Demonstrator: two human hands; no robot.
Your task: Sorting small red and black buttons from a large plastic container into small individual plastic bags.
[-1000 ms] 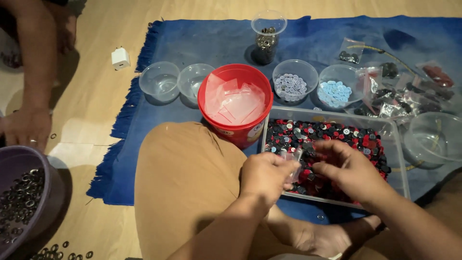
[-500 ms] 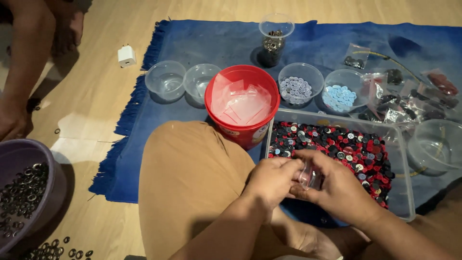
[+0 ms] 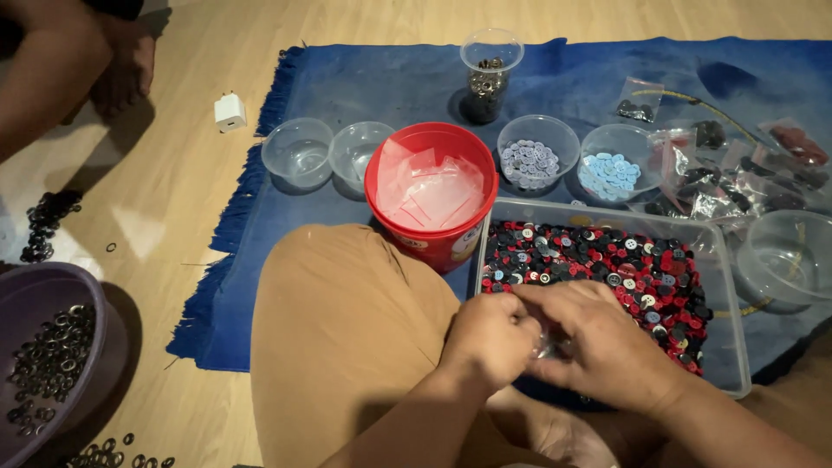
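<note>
Between my left hand (image 3: pixel 490 338) and right hand (image 3: pixel 598 347), both pinched on a small clear bag (image 3: pixel 548 348) just before the button tray (image 3: pixel 732 347), I judge bagging underway; next needs steady sealing.

Clear button packets (image 3: pixel 737 178) on blue mat (image 3: pixel 390 78)

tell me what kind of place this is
Probably a room in a home, with work done on the wooden floor: a blue rug, a tray of buttons, small sorting bowls.
</note>
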